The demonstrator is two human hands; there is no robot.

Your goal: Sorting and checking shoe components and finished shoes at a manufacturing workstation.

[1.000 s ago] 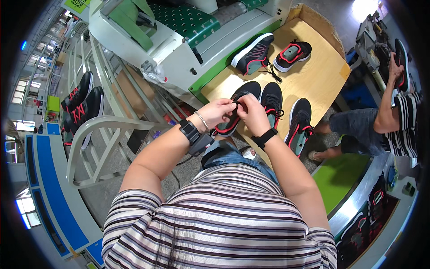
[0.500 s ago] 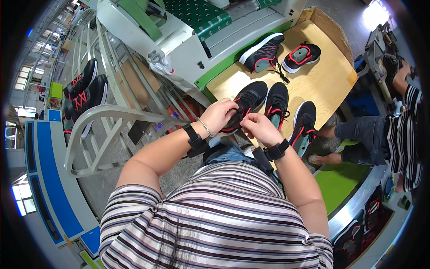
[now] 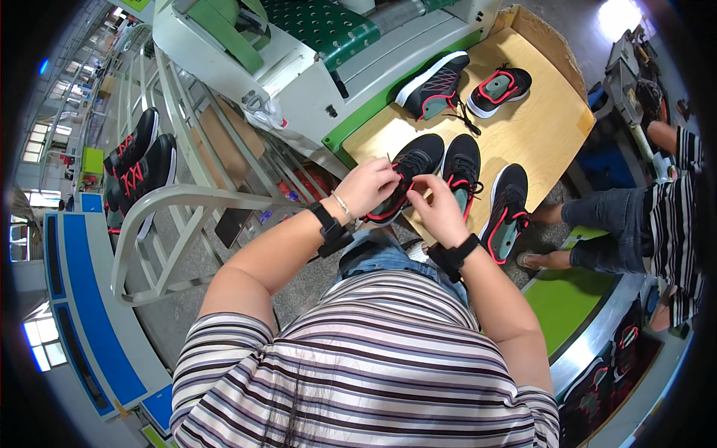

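A black shoe [image 3: 423, 151] with red trim lies at the near edge of the wooden tabletop [image 3: 526, 134]. Over it, left hand [image 3: 370, 187] curled, right hand [image 3: 439, 211] nearly pinched; whether either grips anything cannot be told.

Seen bent-armed, aiming the left forearm [image 3: 278, 240] toward two o'clock and the right forearm [image 3: 489, 284] toward eleven. Holding the left hand [image 3: 371, 188] knuckles-up, fingers curled, with the right hand [image 3: 441, 209] just beside it, between three and four o'clock, thumb near forefinger. Hard to make out: any contact at the fingertips.
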